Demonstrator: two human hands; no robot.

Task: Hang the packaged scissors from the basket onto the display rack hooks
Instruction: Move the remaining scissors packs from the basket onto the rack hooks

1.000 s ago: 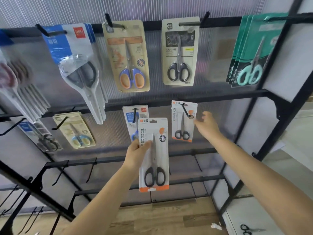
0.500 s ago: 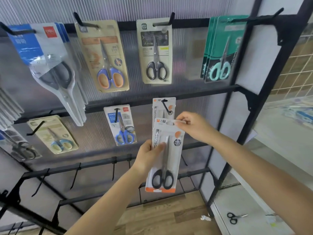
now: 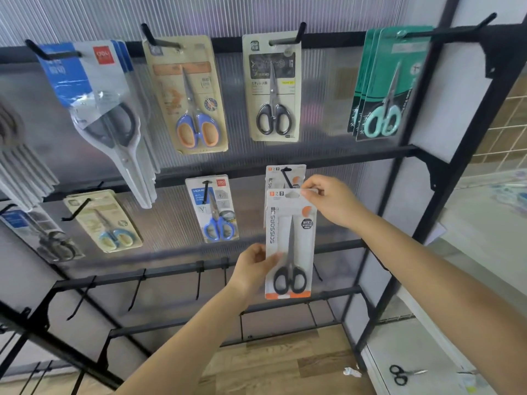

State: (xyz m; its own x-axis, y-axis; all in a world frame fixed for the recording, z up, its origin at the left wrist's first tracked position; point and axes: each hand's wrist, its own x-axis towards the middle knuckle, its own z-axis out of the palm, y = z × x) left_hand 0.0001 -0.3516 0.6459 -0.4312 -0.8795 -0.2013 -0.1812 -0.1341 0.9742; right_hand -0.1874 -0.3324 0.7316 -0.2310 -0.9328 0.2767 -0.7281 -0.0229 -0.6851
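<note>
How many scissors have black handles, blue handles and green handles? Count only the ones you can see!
Black-handled scissors: 5
Blue-handled scissors: 3
Green-handled scissors: 1, front of a stack
Total: 9
The far-left packs are too blurred to count.

R hand (image 3: 330, 203) now pinches pkg (image 3: 289, 246) top, lifted up to hook (image 3: 286, 178).

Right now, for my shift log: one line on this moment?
left hand: holds scissors pack | right hand: pinches its top | hook: not yet threaded
</note>
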